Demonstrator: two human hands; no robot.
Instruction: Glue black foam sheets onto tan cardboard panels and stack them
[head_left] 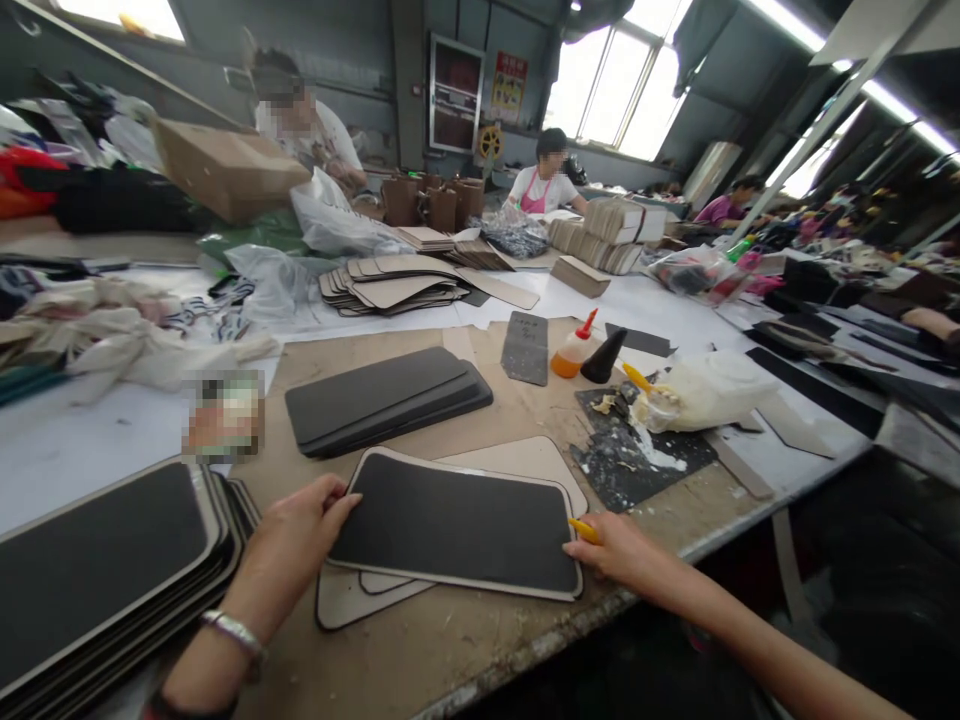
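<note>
A black panel glued on a beige board (457,525) lies flat in front of me on the brown work surface. My left hand (296,535) grips its left edge, fingers curled over the rim. My right hand (619,550) rests at its right edge, closed on a yellow-handled tool (583,530). More beige boards (352,595) lie under and behind the panel.
A pile of finished panels (105,570) sits at my left. A stack of black sheets (382,400) lies further back. A glue bottle (574,350), a black cone (604,357), a glue-smeared mat (637,450) and a white container (709,390) stand right. Other people work at the far end.
</note>
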